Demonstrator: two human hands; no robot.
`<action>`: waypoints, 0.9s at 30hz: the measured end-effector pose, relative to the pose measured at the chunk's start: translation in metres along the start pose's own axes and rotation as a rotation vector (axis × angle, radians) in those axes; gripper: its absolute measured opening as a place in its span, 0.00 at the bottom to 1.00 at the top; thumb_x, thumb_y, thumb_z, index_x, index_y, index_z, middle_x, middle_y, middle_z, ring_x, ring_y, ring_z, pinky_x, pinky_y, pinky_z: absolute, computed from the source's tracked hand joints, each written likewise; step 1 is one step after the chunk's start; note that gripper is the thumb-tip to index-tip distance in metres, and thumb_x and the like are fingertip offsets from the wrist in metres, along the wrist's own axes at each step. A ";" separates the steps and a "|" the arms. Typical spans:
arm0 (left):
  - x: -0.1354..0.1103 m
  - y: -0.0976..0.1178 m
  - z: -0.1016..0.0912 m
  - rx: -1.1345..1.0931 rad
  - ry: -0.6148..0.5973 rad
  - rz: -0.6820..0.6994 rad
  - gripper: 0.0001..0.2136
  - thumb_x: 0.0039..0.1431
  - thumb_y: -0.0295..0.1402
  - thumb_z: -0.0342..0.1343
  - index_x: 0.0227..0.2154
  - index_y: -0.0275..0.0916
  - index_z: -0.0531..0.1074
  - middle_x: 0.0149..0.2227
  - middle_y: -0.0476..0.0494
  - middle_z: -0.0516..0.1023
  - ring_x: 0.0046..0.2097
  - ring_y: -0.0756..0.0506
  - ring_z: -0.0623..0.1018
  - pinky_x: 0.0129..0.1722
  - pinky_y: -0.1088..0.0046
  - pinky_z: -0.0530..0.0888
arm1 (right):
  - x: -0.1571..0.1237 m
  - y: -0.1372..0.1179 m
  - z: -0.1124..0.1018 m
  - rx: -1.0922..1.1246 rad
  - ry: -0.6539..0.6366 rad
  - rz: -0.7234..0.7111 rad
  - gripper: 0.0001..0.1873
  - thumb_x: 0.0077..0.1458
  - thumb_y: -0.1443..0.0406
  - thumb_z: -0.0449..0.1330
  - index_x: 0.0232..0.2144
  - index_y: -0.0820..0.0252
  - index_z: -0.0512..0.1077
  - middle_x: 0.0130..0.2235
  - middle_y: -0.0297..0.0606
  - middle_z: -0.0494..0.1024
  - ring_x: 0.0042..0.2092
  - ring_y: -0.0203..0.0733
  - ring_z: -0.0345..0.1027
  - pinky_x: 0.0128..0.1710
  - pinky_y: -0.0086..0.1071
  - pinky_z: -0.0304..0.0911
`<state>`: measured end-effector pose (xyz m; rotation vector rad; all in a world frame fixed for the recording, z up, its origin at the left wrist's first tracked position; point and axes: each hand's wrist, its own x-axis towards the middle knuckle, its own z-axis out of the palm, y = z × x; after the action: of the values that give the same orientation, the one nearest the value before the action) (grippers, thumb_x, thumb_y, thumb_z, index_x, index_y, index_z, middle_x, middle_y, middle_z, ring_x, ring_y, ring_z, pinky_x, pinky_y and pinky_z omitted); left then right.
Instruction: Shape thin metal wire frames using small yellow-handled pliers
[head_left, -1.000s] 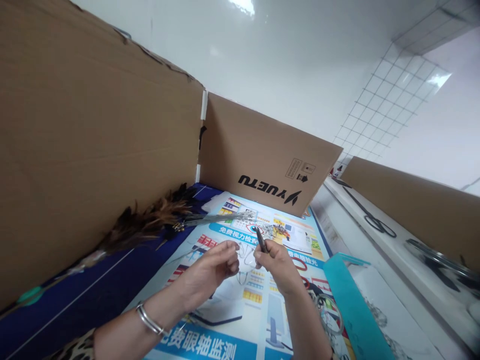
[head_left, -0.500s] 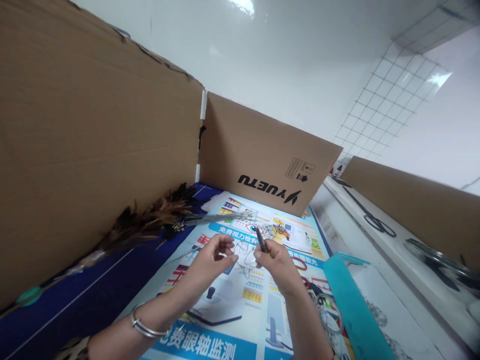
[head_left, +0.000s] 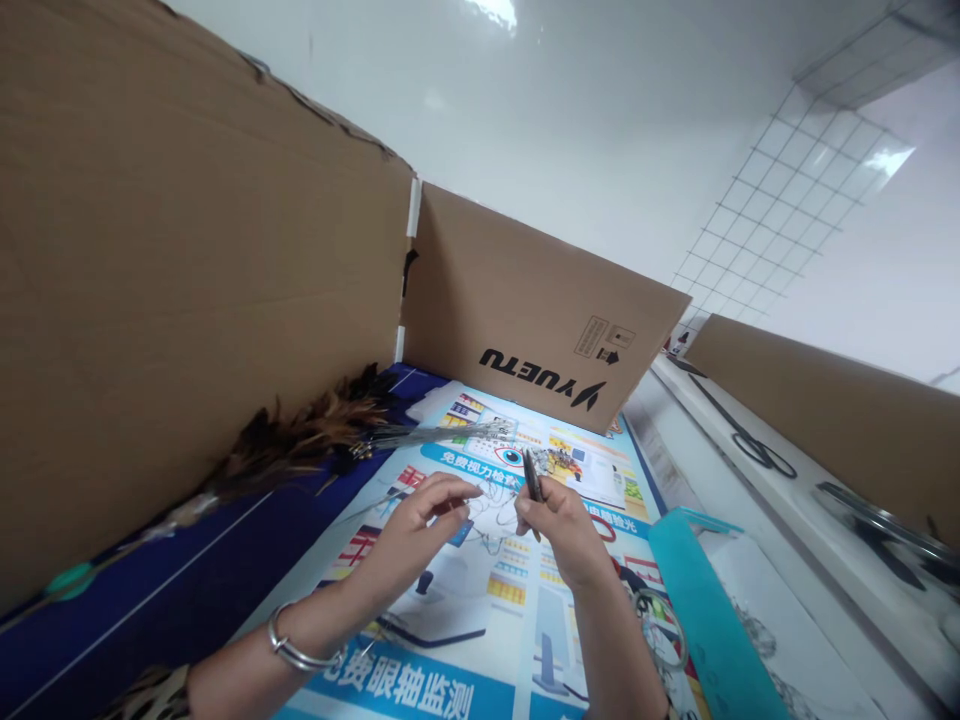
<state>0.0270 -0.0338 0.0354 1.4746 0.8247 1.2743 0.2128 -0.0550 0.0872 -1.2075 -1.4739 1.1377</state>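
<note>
Working over a brightly printed sheet [head_left: 450, 612], a person is bringing two bare hands close together near the middle of a blue-covered tabletop [head_left: 161, 565]. The right hand [head_left: 561, 528] is closing its grip around a slim dark tool [head_left: 532, 478], thumb and fingers pressing on its sides, the tip pointing up and away. The left hand [head_left: 426, 530] is curving its fingers toward the thumb, leaving a small gap between the tips; whether that grip is pinching a fine strand, one cannot tell. Thin looping wires [head_left: 495, 520] are spreading between the hands, just above or on the sheet, their ends too fine to trace. A silver bracelet [head_left: 289, 648] is circling the left wrist.

Beyond the left hand, a bundle of straight wires [head_left: 442, 434] is lying across the sheet's edge, beside brown feathers [head_left: 322, 425] that are resting along a cardboard panel [head_left: 202, 250]. A second panel [head_left: 525, 290], bearing "YUETU" upside down, is standing at the back. To the right, a turquoise folder-like piece [head_left: 712, 610] is lying near the right forearm, while black-handled scissors [head_left: 763, 455] are resting on a white ledge [head_left: 832, 555].
</note>
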 end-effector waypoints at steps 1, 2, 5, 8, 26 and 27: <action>0.000 0.001 0.000 0.013 -0.018 -0.002 0.08 0.51 0.32 0.53 0.35 0.42 0.74 0.38 0.44 0.70 0.40 0.44 0.70 0.40 0.71 0.66 | 0.000 0.001 0.000 0.002 -0.004 -0.002 0.06 0.48 0.64 0.58 0.25 0.62 0.66 0.22 0.30 0.68 0.25 0.31 0.60 0.25 0.25 0.54; 0.001 0.002 0.000 0.023 -0.032 -0.005 0.09 0.50 0.32 0.53 0.34 0.42 0.74 0.38 0.44 0.70 0.39 0.44 0.70 0.40 0.71 0.67 | 0.000 0.002 0.000 0.006 -0.007 -0.004 0.06 0.48 0.64 0.57 0.25 0.61 0.66 0.22 0.30 0.68 0.25 0.31 0.60 0.25 0.25 0.54; 0.001 0.004 0.000 0.047 -0.034 0.012 0.09 0.50 0.31 0.54 0.34 0.42 0.75 0.36 0.44 0.70 0.38 0.45 0.70 0.40 0.70 0.66 | 0.002 0.005 -0.001 0.023 -0.012 -0.006 0.06 0.48 0.64 0.58 0.25 0.61 0.66 0.22 0.30 0.68 0.25 0.32 0.61 0.27 0.26 0.55; 0.001 0.002 -0.001 0.046 -0.029 0.035 0.08 0.51 0.31 0.53 0.33 0.41 0.75 0.36 0.44 0.70 0.40 0.44 0.70 0.40 0.70 0.66 | 0.003 0.009 -0.003 0.034 -0.013 0.011 0.07 0.48 0.63 0.57 0.25 0.61 0.66 0.23 0.31 0.68 0.25 0.32 0.62 0.26 0.26 0.55; 0.019 0.002 -0.025 0.020 -0.317 -0.057 0.04 0.50 0.31 0.52 0.27 0.39 0.71 0.29 0.47 0.69 0.32 0.47 0.68 0.31 0.74 0.64 | 0.003 0.006 -0.002 -0.019 0.001 -0.026 0.06 0.48 0.63 0.57 0.25 0.61 0.66 0.23 0.30 0.67 0.25 0.32 0.59 0.25 0.26 0.54; 0.019 0.002 -0.024 0.029 -0.329 -0.058 0.04 0.50 0.31 0.52 0.27 0.39 0.71 0.28 0.47 0.69 0.32 0.48 0.68 0.31 0.74 0.64 | 0.002 0.004 0.000 -0.029 -0.008 -0.034 0.06 0.48 0.64 0.57 0.25 0.61 0.66 0.23 0.30 0.67 0.25 0.31 0.58 0.25 0.26 0.53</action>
<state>0.0075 -0.0111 0.0426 1.6170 0.6630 0.9463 0.2132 -0.0524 0.0835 -1.1950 -1.5162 1.1028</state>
